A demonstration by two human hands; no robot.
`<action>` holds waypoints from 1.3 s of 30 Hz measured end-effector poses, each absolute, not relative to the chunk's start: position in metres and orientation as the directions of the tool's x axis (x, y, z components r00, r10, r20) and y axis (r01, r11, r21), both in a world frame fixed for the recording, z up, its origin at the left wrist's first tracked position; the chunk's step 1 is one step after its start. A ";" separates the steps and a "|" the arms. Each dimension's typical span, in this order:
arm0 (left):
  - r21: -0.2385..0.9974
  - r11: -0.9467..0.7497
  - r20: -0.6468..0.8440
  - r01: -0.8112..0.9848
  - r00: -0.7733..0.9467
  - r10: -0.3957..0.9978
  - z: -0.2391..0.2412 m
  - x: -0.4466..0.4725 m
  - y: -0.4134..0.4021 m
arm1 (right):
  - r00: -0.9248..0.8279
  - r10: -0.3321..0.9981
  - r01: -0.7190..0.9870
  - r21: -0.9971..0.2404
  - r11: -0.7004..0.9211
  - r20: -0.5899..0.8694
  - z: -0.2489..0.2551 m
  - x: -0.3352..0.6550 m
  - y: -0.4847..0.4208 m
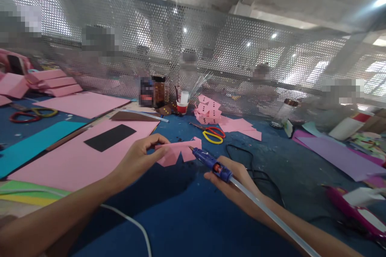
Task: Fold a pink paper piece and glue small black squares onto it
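My left hand pinches the left end of a folded pink paper piece, which has notches cut in its lower edge and is held above the blue table. A blue hot glue gun is gripped in my right hand. Its nozzle points left and meets, or nearly meets, the upper part of the paper near its right end. From the gun's back a long clear glue stick runs down to the right. Part of my right hand's fingers is hidden behind the gun.
Scissors with red and yellow handles lie beyond the paper, beside dotted pink paper pieces. Pink sheets and a blue strip spread leftward. A black cord and a magenta tool lie right. Behind stands a perforated metal screen.
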State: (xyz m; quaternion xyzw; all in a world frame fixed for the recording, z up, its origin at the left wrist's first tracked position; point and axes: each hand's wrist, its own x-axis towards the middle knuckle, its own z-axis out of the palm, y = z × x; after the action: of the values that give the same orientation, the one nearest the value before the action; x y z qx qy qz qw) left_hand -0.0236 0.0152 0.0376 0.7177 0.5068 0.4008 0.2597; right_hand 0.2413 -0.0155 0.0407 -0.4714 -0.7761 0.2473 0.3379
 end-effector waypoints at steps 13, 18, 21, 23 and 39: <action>0.780 -0.358 0.307 0.514 0.183 0.934 0.037 -0.024 0.016 | -0.344 0.897 0.597 -0.672 0.438 0.278 0.042 0.244 -0.015; 0.779 -0.348 0.302 0.521 0.174 0.937 0.039 -0.023 0.014 | -0.337 0.893 0.608 -0.655 0.448 0.298 0.038 0.245 -0.013; 0.783 -0.345 0.304 0.518 0.165 0.938 0.040 -0.022 0.014 | -0.350 0.886 0.611 -0.642 0.463 0.305 0.037 0.245 -0.013; 0.785 -0.345 0.305 0.515 0.163 0.938 0.039 -0.022 0.014 | -0.359 0.887 0.617 -0.639 0.460 0.292 0.037 0.245 -0.013; 0.785 -0.357 0.304 0.507 0.187 0.934 0.038 -0.024 0.015 | -0.327 0.911 0.635 -0.656 0.408 0.250 0.038 0.244 -0.013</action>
State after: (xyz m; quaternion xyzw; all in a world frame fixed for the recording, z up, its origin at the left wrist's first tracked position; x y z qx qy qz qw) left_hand -0.0240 0.0145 0.0380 0.7218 0.4991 0.3968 0.2692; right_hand 0.2445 -0.0135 0.0381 -0.4944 -0.7821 0.2273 0.3037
